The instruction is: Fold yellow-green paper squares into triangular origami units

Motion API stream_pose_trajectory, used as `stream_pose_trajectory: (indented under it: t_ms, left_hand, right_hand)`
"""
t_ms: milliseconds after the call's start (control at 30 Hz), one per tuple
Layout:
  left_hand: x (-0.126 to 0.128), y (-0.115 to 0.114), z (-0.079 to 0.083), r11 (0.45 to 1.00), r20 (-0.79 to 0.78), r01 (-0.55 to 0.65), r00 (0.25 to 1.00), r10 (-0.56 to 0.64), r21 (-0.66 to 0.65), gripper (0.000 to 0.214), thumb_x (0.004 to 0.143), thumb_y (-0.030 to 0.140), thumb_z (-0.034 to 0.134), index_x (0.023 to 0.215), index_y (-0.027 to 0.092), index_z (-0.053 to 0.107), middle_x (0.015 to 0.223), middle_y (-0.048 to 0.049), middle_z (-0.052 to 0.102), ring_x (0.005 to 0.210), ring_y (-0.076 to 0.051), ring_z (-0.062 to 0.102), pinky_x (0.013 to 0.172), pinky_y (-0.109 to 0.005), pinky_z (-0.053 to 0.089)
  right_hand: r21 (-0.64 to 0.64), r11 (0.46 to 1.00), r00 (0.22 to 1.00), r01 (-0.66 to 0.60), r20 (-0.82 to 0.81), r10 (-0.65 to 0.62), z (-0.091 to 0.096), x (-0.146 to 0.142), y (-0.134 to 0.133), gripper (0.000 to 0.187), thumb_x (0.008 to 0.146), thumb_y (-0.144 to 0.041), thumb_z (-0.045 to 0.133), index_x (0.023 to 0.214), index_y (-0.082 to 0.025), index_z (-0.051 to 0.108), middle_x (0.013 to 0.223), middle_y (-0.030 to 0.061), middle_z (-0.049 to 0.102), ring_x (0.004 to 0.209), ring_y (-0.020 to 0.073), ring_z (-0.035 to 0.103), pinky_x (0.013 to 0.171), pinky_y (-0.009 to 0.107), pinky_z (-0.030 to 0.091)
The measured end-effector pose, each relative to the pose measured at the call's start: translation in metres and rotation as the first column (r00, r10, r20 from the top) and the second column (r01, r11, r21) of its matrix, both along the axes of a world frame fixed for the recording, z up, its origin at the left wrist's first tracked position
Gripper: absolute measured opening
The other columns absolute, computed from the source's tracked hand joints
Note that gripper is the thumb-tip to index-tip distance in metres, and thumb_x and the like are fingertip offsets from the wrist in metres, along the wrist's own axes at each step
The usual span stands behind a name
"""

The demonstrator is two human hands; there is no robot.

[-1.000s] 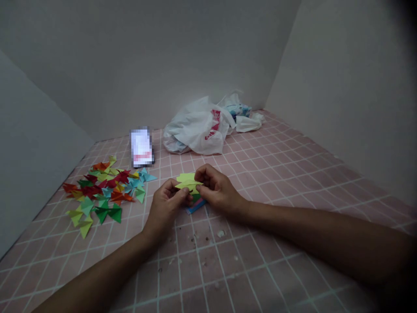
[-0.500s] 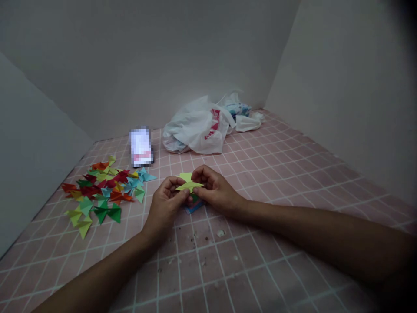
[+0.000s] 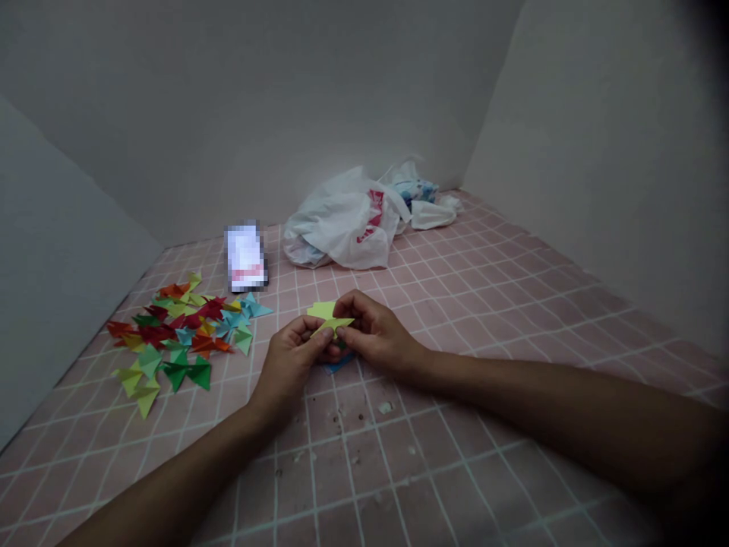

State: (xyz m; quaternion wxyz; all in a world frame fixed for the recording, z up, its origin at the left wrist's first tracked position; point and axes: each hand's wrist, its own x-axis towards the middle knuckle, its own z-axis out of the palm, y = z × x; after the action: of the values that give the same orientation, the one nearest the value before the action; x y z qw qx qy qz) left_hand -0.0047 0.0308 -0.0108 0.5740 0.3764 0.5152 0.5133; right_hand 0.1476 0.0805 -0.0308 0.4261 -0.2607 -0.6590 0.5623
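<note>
A small piece of yellow-green folded paper [image 3: 326,314] is pinched between both hands above the pink tiled floor [image 3: 433,456]. My left hand [image 3: 290,363] grips its near left edge with thumb and fingers closed. My right hand [image 3: 373,332] pinches its right side from above. Beneath the hands a small stack of blue, green and red paper [image 3: 339,360] lies on the tiles, mostly hidden.
A pile of folded paper pieces [image 3: 179,336] in red, green, yellow, blue and orange lies at the left. A phone [image 3: 246,257] stands behind it. White plastic bags [image 3: 356,220] sit in the far corner. Grey walls enclose the floor on three sides.
The yellow-green paper has been pressed smaller and narrower between the fingers. Both hands have stayed in nearly the same place.
</note>
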Motion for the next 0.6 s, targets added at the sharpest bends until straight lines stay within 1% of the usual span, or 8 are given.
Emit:
stream_pose_trajectory:
  t_ms: [167,233,267,333,433,500,600]
  left_hand:
    - [-0.0004,-0.0005,-0.0004,1.0,0.008,0.004,1.0,-0.004,0.009,0.029,0.067,0.03,0.083,0.084,0.013,0.066,0.068,0.0016,0.068,0.059,-0.008,0.062,0.062,-0.019,0.051]
    - [-0.0005,-0.0004,-0.0004,1.0,-0.01,0.003,1.0,-0.003,0.014,0.029,0.067,0.03,0.083,0.084,0.013,0.067,0.07,0.0019,0.067,0.059,-0.008,0.061,0.062,-0.019,0.05]
    - [-0.0006,-0.0003,-0.0004,1.0,-0.023,0.003,1.0,-0.003,0.018,0.029,0.067,0.03,0.083,0.084,0.013,0.067,0.071,0.0019,0.067,0.059,-0.008,0.06,0.062,-0.02,0.05]
    - [-0.0008,-0.0003,-0.0002,1.0,-0.053,0.001,0.999,0.0,0.028,0.028,0.068,0.031,0.081,0.085,0.014,0.067,0.07,0.002,0.066,0.059,-0.009,0.059,0.06,-0.02,0.048]
    - [-0.0008,-0.0004,0.0005,0.998,-0.101,-0.005,0.995,0.011,0.058,0.024,0.071,0.03,0.078,0.085,0.014,0.067,0.064,0.0023,0.064,0.058,-0.01,0.057,0.059,-0.021,0.046]
    - [-0.0006,-0.0007,0.0013,0.997,-0.127,-0.004,0.992,0.014,0.08,0.019,0.072,0.028,0.076,0.082,0.015,0.067,0.063,0.0023,0.063,0.058,-0.011,0.056,0.059,-0.022,0.045]
    - [-0.0005,-0.001,0.0023,0.995,-0.141,0.008,0.99,0.006,0.102,0.016,0.071,0.027,0.075,0.077,0.015,0.067,0.063,0.0016,0.062,0.059,-0.012,0.055,0.06,-0.023,0.044]
  right_hand:
    - [0.147,0.987,0.991,0.069,0.103,-0.085,0.0015,0.0024,-0.0014,0.009,0.082,-0.013,0.057,0.087,-0.019,0.053,0.079,-0.0023,0.056,0.071,0.0116,0.053,0.064,0.025,0.043]
    - [0.24,0.966,0.981,0.101,0.136,-0.136,0.004,0.0033,-0.0013,0.009,0.082,-0.011,0.057,0.083,-0.018,0.053,0.077,-0.0021,0.055,0.07,0.0117,0.052,0.065,0.025,0.042]
    - [0.303,0.947,0.975,0.111,0.153,-0.164,0.0051,0.004,-0.001,0.009,0.082,-0.01,0.057,0.082,-0.018,0.053,0.077,-0.0017,0.055,0.07,0.0119,0.052,0.065,0.025,0.041]
    - [0.458,0.883,0.959,0.105,0.188,-0.212,0.0069,0.0057,0.0002,0.009,0.084,-0.01,0.055,0.081,-0.018,0.053,0.078,0.0001,0.055,0.072,0.0133,0.052,0.067,0.027,0.042]
    - [0.664,0.747,0.933,0.028,0.252,-0.258,0.0078,0.0085,0.0019,0.008,0.091,-0.012,0.049,0.086,-0.017,0.054,0.085,0.0054,0.057,0.078,0.0168,0.053,0.069,0.029,0.043]
    - [0.734,0.679,0.911,-0.027,0.297,-0.286,0.0076,0.0097,0.0025,0.012,0.096,-0.014,0.044,0.09,-0.015,0.055,0.088,0.0085,0.057,0.08,0.0184,0.054,0.07,0.03,0.045]
    - [0.787,0.611,0.88,-0.083,0.346,-0.327,0.007,0.0101,0.0025,0.019,0.099,-0.016,0.04,0.091,-0.014,0.057,0.086,0.0099,0.058,0.079,0.0194,0.054,0.07,0.031,0.046]
